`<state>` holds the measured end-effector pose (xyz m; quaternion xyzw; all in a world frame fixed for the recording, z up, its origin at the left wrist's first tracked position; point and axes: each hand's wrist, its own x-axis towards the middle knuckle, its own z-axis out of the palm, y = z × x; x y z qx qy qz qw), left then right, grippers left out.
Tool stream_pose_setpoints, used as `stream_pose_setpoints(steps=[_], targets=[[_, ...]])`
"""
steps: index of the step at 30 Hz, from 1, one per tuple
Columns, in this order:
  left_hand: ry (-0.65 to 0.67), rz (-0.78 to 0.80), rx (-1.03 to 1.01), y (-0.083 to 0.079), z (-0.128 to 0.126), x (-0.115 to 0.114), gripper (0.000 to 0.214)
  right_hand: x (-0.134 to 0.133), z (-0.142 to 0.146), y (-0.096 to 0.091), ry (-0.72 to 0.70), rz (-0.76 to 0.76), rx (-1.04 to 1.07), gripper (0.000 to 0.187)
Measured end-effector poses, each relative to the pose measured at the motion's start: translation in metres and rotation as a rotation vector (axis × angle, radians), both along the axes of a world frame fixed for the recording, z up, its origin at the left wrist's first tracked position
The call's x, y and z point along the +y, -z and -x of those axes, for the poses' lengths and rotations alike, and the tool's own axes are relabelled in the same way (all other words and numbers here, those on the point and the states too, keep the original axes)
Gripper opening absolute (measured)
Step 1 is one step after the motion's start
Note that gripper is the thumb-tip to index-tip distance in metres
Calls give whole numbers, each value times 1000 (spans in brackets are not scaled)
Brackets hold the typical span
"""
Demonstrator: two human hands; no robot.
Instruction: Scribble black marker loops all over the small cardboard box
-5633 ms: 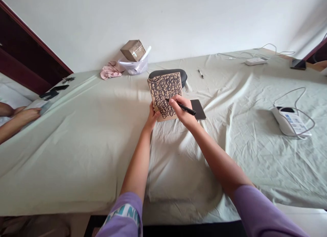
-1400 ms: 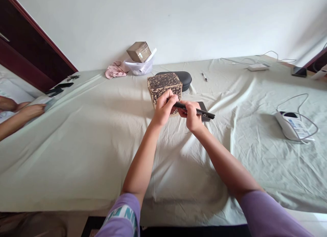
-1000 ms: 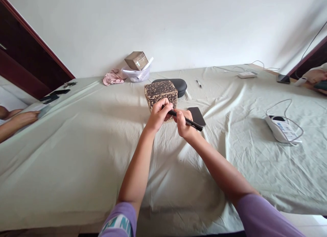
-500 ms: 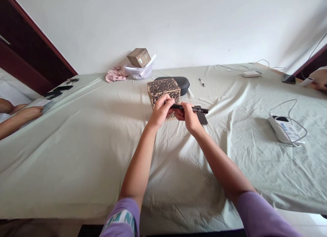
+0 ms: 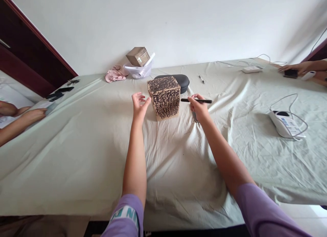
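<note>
A cardboard box (image 5: 165, 98) covered in black scribbled loops stands on the pale green sheet (image 5: 76, 155), with its top densely inked. My left hand (image 5: 140, 106) is open, fingers apart, a little left of the box and not touching it. To the right of the box, my right hand (image 5: 198, 108) grips a black marker (image 5: 196, 100) level across the fingers, its tip pointing left towards the box. A small grey object (image 5: 195, 117) shows just below my right hand, too partly hidden to identify.
Behind the box lies a black glasses case (image 5: 176, 83), with a pen (image 5: 201, 79) to its right. Further back are a plastic tub holding a small parcel (image 5: 138, 68) and a pink cloth (image 5: 116, 74). A white device with cable (image 5: 284, 124) sits right. Other people's hands (image 5: 297, 68) show at the far edge.
My left hand has let go of the box and moved left, opening. My right hand has moved right with the marker. The box now stands alone, its scribbled front fully visible.
</note>
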<state>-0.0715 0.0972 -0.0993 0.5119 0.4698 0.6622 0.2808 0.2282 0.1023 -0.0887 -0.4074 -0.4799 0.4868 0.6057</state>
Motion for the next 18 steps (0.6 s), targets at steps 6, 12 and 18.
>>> stream_pose_setpoints(steps=[6, 12, 18], targets=[[275, 272, -46, 66, -8, 13, 153, 12, -25, 22, -161, 218, -360, 41], [361, 139, -65, 86, -30, 16, 159, 16, -25, 23, -250, 338, -664, 25], [350, 169, 3, 79, -36, 13, 140, 17, -22, 29, -238, 240, -783, 79]])
